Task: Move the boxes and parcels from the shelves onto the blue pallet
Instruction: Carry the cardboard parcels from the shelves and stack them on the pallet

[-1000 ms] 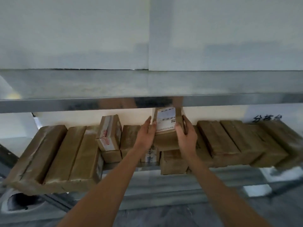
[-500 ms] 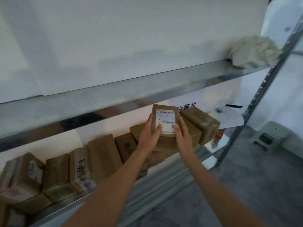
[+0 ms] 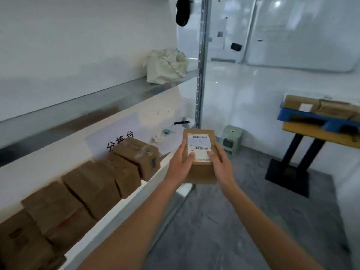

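While held off the shelf, box (image 3: 198, 164): between both hands, out over the floor, label (image 3: 199, 146) up.
Left hand (image 3: 180, 167): grips the box's left side, thumb on the label.
Right hand (image 3: 221, 166): grips the right side, thumb on the label.
Shelf (image 3: 124, 199): left, a row of boxes (image 3: 91, 184) along it.
Pallet (image 3: 311, 118): far right on a table (image 3: 315, 133), well apart, bearing parcels (image 3: 319, 106).
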